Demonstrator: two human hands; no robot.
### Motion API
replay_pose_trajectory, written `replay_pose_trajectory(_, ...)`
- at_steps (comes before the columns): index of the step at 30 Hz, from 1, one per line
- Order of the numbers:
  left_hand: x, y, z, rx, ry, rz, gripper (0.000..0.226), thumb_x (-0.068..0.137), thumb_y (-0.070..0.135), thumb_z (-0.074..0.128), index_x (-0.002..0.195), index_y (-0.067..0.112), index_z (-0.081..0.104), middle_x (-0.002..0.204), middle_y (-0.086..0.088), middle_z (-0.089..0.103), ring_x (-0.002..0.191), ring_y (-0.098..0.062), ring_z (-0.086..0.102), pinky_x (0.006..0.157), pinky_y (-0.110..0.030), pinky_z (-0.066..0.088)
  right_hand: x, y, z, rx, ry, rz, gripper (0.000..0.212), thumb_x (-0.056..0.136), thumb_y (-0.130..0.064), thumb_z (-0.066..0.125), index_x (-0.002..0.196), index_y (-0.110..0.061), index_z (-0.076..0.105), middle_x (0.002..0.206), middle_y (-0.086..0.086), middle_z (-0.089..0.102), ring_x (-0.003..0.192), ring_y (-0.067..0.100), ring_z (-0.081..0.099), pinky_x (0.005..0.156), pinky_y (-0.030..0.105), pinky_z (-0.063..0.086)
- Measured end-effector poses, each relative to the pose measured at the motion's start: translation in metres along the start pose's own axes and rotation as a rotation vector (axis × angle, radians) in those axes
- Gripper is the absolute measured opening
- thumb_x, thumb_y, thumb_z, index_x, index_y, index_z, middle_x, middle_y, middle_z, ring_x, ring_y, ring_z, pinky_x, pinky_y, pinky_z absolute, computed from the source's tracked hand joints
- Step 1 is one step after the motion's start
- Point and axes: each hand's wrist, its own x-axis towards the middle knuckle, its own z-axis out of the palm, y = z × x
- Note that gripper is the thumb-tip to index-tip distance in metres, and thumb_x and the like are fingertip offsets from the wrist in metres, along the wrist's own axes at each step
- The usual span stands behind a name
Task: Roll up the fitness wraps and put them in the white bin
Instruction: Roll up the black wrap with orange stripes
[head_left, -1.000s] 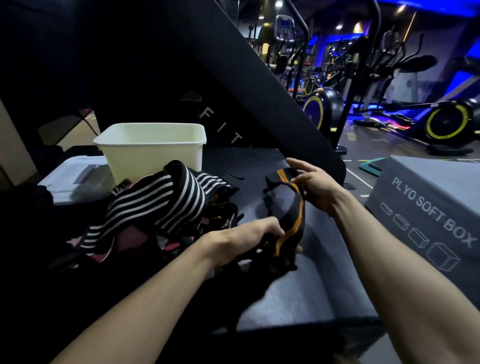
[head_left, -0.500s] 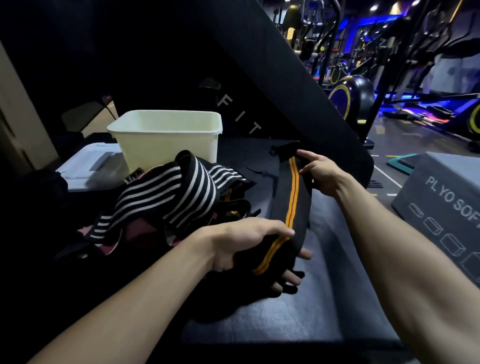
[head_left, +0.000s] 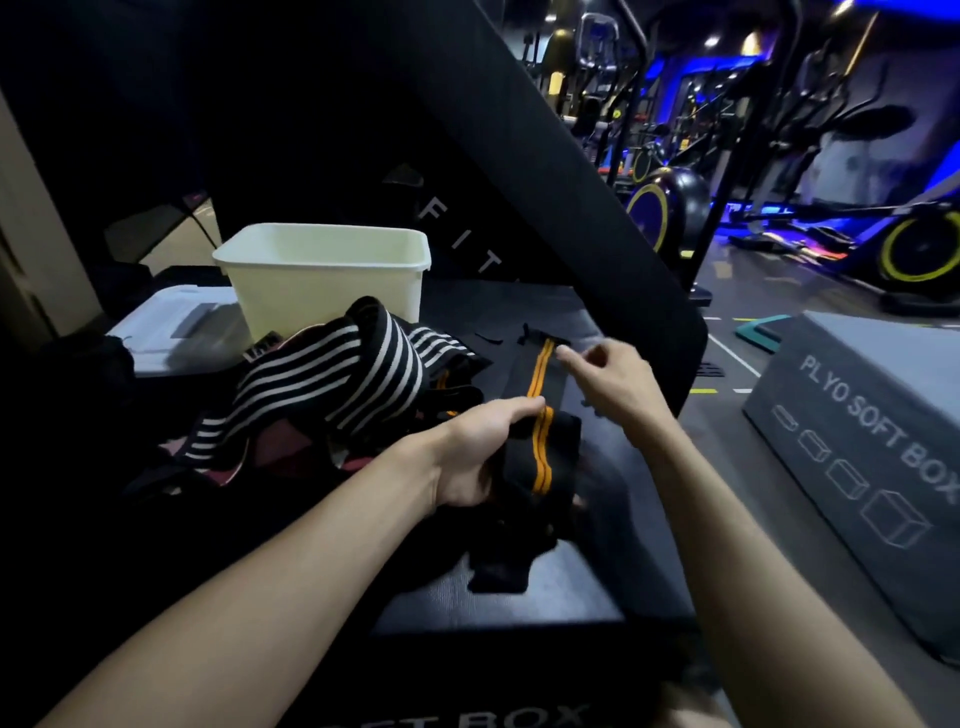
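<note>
The room is dark, so much of the box top (head_left: 519, 587) and the space to the left is hard to see. The near end of the black wrap (head_left: 540, 447) hangs down in a dark lump, and its edges get lost against the dark top. The fingers of the left hand (head_left: 478, 457) go under the wrap and are hidden; only the thumb shows on top, pressing down by the orange lines. So the left hand grips the wrap. The right hand (head_left: 608, 384) is blurry. Its fingers are loose and spread, with one finger stretched out toward the far end of the wrap, and it holds nothing. I cannot tell if that fingertip touches the cloth. The wrap lies long and flat on the box top. Its long way runs from near the person to far away, leaning a little to the right, and two orange lines run along it. The far end lies flat just past the right hand. To the left is a pile of striped wraps (head_left: 332, 379), with more cloth under it that is too dark to make out. The white bin (head_left: 322, 280) stands upright behind the pile. A grey box (head_left: 872, 415) on the right is cut off by the picture edge
</note>
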Motion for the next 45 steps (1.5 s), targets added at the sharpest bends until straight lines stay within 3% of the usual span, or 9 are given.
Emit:
replay_pose_trajectory(3,0.001,-0.001,0.006,-0.004,0.048,0.031,0.061,0.106,0.053,0.035,0.128,0.006,0.067,0.131,-0.021,0.067,0.101,-0.034,0.070,0.091,-0.040,0.053,-0.052,0.003,-0.013,0.050,-0.143,0.112,0.062,0.095,-0.061,0.057,0.074,-0.003,0.060,0.060,0.011,0.064,0.059,0.027,0.071,0.063,0.044,0.061)
replay_pose_trajectory(8,0.004,-0.011,0.011,0.093,0.104,0.014,0.065,0.103,0.062,0.032,0.115,0.014,0.074,0.118,-0.016,0.073,0.098,-0.030,0.068,0.089,-0.037,0.046,-0.110,0.003,-0.025,0.557,-0.270,0.336,0.046,0.097,-0.048,0.064,0.105,-0.003,0.068,0.094,0.005,0.070,0.068,0.019,0.065,0.062,0.038,0.062)
replay_pose_trajectory(12,0.000,-0.015,0.021,0.192,0.154,0.020,0.059,0.103,0.065,0.030,0.100,0.022,0.070,0.091,-0.006,0.075,0.078,-0.021,0.069,0.061,-0.028,0.050,-0.132,0.002,-0.026,0.663,-0.237,0.321,0.024,0.096,-0.025,0.071,0.107,-0.004,0.068,0.085,0.004,0.073,0.057,0.013,0.065,0.050,0.025,0.052)
replay_pose_trajectory(17,-0.007,-0.030,0.033,0.364,0.207,0.115,0.063,0.103,0.065,0.036,0.122,0.018,0.072,0.114,-0.006,0.077,0.100,-0.018,0.070,0.081,-0.031,0.055,-0.142,0.006,-0.031,0.626,-0.123,0.376,0.006,0.097,-0.010,0.069,0.092,-0.006,0.067,0.068,0.005,0.061,0.034,0.000,0.044,0.034,0.016,0.032)
replay_pose_trajectory(24,-0.028,-0.032,0.025,0.864,0.222,0.280,0.082,0.077,0.091,0.041,0.111,0.024,0.074,0.111,0.008,0.076,0.108,-0.013,0.069,0.106,-0.038,0.048,-0.150,0.010,-0.031,0.532,-0.088,0.425,0.010,0.097,-0.013,0.069,0.103,-0.005,0.066,0.063,0.003,0.053,0.030,0.003,0.035,0.037,0.014,0.028)
replay_pose_trajectory(29,-0.049,-0.038,0.009,1.306,0.283,0.321,0.053,0.097,0.070,0.046,0.069,0.026,0.054,0.075,0.010,0.058,0.072,-0.009,0.057,0.066,-0.029,0.043,-0.163,0.007,-0.026,0.443,-0.170,0.378,0.011,0.096,-0.013,0.070,0.096,-0.004,0.064,0.068,0.007,0.059,0.036,0.007,0.049,0.038,0.018,0.041)
replay_pose_trajectory(34,-0.055,-0.039,0.005,1.413,0.509,0.559,0.028,0.095,0.048,0.063,0.104,0.022,0.069,0.106,0.004,0.066,0.102,-0.018,0.065,0.091,-0.039,0.053,-0.164,0.017,-0.022,0.277,-0.184,0.343,0.016,0.090,-0.015,0.078,0.091,-0.003,0.067,0.068,0.011,0.061,0.047,0.018,0.057,0.048,0.031,0.055)
replay_pose_trajectory(38,-0.045,-0.050,0.006,1.537,0.225,0.540,0.048,0.099,0.045,0.059,0.145,0.029,0.056,0.150,0.003,0.047,0.138,-0.018,0.045,0.114,-0.037,0.040,-0.169,0.019,-0.025,0.081,-0.197,0.277,0.024,0.084,-0.022,0.085,0.093,-0.005,0.070,0.063,0.006,0.063,0.046,0.015,0.060,0.047,0.029,0.055)
replay_pose_trajectory(45,-0.034,-0.056,0.001,1.702,0.144,0.464,0.049,0.101,0.056,0.050,0.147,0.039,0.051,0.153,0.013,0.046,0.140,-0.016,0.041,0.115,-0.042,0.038,-0.160,0.007,-0.034,-0.435,-0.289,-0.072,0.030,0.082,-0.044,0.080,0.110,-0.033,0.073,0.084,-0.008,0.065,0.083,0.016,0.065,0.066,0.028,0.046)
